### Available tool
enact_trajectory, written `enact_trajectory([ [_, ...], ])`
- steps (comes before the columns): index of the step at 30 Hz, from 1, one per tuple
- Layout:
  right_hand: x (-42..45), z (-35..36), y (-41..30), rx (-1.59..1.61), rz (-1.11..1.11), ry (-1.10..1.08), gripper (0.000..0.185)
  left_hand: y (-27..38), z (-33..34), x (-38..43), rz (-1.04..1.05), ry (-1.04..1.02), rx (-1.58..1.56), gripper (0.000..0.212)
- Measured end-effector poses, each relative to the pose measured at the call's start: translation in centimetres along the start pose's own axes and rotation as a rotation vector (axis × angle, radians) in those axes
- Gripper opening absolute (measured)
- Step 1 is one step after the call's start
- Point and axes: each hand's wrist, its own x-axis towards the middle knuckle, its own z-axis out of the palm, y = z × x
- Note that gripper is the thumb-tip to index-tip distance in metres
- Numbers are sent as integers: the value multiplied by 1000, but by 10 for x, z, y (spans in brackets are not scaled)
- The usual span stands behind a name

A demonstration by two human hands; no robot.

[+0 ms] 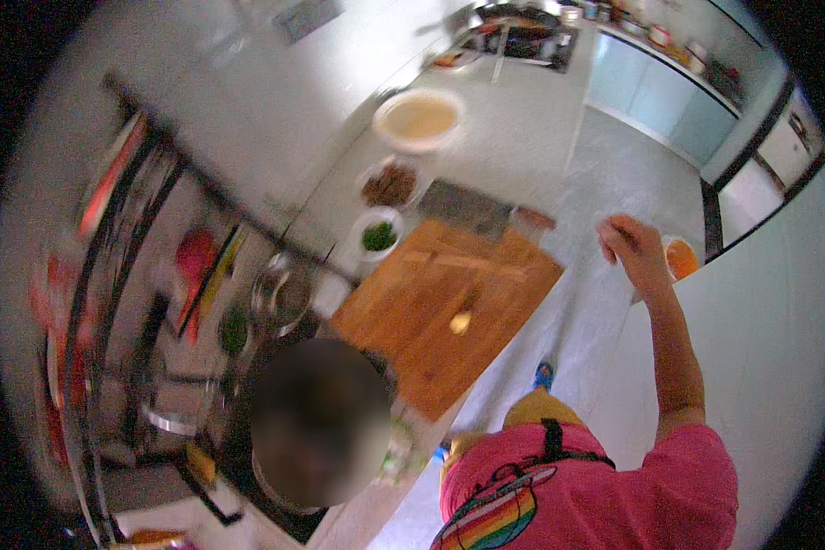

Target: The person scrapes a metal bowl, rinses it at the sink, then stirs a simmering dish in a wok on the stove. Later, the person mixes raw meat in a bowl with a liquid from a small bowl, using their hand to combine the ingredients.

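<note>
My right hand (630, 246) is raised over the floor, to the right of a wooden cutting board (385, 302). Its fingers are loosely bent and a little apart, and nothing shows in them. Just beyond the wrist is something orange (681, 259), partly covered by the arm. A small pale-yellow piece of food (460, 323) lies on the board. Along the board's far edge rests a cleaver (466, 205), its brownish handle pointing right. My left hand is out of view.
Beyond the board's left corner stand a white bowl of chopped greens (379, 236), a dish of dark brown food (390, 184) and a bowl of yellowish liquid (419, 118). A gas stove (529, 45) is farther back. A blurred utensil rack (227, 189) fills the left.
</note>
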Motion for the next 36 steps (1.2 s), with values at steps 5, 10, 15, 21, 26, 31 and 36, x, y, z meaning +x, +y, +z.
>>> enact_trajectory([
  [5, 53, -110, 73, 92, 343, 87, 14, 146, 64, -235, -61, -615, -172, 14],
  [10, 121, -184, 139, 382, 367, 137, 16, 290, 159, -421, 89, -1585, -265, 21],
  [15, 244, -250, 181, 498, 290, 154, 15, 426, 216, -577, 338, -1903, -103, 16],
  [21, 368, -357, 244, 384, 339, 236, 15, 521, 306, -748, 667, -2070, -101, 20],
  [26, 427, -452, 302, 233, 532, 399, 15, 635, 362, -968, 458, -2395, -361, 21],
  [31, 447, -541, 395, 421, 502, 544, 14, 765, 409, -1166, 318, -2533, -573, 27],
  [36, 528, -618, 452, 429, 524, 684, 13, 884, 478, -1372, 270, -2350, -832, 25],
])
